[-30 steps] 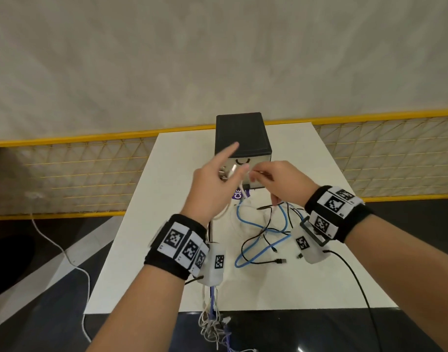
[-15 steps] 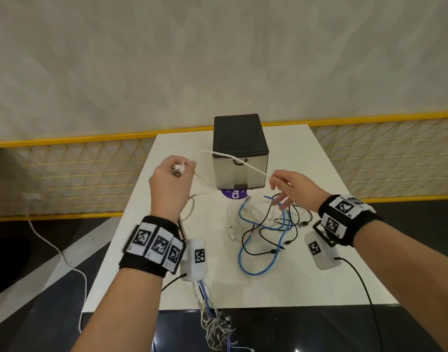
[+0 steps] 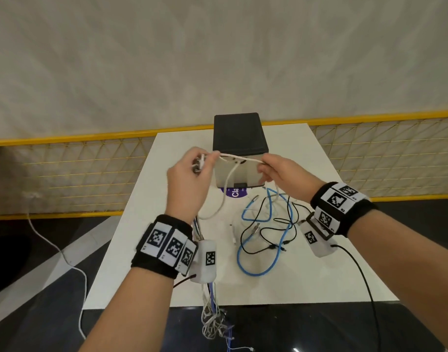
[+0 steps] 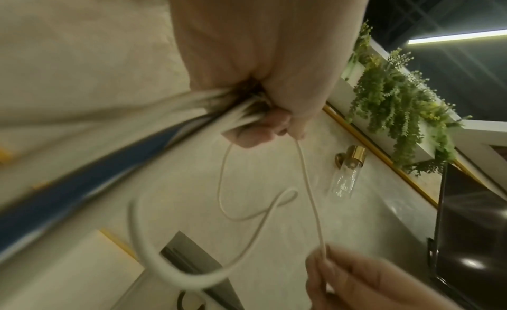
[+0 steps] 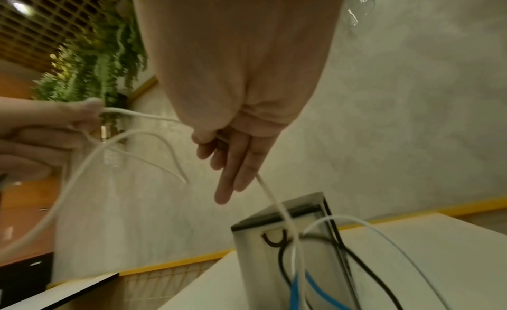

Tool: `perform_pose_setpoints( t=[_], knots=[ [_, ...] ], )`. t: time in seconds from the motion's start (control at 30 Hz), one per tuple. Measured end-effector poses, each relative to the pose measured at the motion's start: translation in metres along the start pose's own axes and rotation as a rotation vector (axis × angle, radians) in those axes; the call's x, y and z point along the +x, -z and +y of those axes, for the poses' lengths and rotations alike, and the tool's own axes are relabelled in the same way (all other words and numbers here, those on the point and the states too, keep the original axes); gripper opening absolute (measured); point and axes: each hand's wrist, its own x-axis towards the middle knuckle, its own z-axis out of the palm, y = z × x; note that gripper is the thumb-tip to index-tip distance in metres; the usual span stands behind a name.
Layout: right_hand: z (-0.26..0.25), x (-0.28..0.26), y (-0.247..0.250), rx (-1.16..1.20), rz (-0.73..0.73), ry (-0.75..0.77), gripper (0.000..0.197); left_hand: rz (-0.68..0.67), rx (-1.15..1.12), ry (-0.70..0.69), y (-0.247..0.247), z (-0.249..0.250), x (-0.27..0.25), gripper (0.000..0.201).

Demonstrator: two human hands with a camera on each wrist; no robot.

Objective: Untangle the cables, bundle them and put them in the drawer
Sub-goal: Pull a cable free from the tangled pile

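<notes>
Both hands closer together, raised before drawer box (image 3: 239, 138). Left hand (image 3: 190, 179) pinches white cable (image 3: 239, 158) plus gathered coils; right hand (image 3: 281, 174) pinches its other stretch, remaining fingers straight. On table (image 3: 319, 275): one blue cable (image 3: 279, 252), two black cables (image 3: 268, 235), tangled.

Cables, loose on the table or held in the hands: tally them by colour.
White: 2, the held white cable and a loose white cable.
Blue: 1, the blue cable.
Black: 2 black cables, though the tangle blurs this.
Total: 5.

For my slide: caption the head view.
Both hands, left hand and right hand, stretch a white cable before the closed drawer box.
</notes>
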Motion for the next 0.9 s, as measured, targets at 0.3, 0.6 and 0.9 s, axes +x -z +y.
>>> perform_pose_setpoints(
  t=[0.3,0.6,0.9],
  knots=[
    [0.027,-0.001,0.007,0.004,0.134,-0.136,0.02,0.158,-0.03,0.126,0.019,-0.013,0.004,0.017],
    [-0.027,0.009,0.005,-0.366,0.137,0.247,0.023,-0.292,0.107,-0.002,-0.026,0.007,-0.013,0.038],
    [-0.019,-0.004,0.009,-0.099,0.102,0.019,0.016,-0.082,-0.026,0.048,-0.008,-0.001,-0.001,0.017]
  ],
)
